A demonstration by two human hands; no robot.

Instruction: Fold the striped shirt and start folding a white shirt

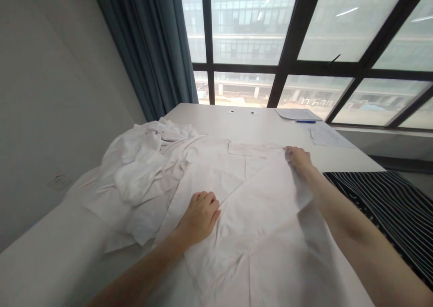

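Observation:
A white garment (270, 185), which looks like a shirt or coat, lies spread over the table, with one edge folded diagonally across it. At its far right corner, my right hand (298, 157) pinches the fabric between thumb and fingers. My left hand (201, 214) rests on the middle of the cloth, its fingers curled and closed at the diagonal edge. Beyond that hand to the left is a rumpled heap of white clothes (135, 162), touching the spread piece. The garment's near end runs out of view at the bottom.
The white table (209, 117) stands against a dark-framed window (246, 68) and a blue curtain (145, 41). Papers (299, 114) and a blue pen (306, 121) lie at the far right. Black-and-white striped cloth (382, 203) is beside the table's right edge.

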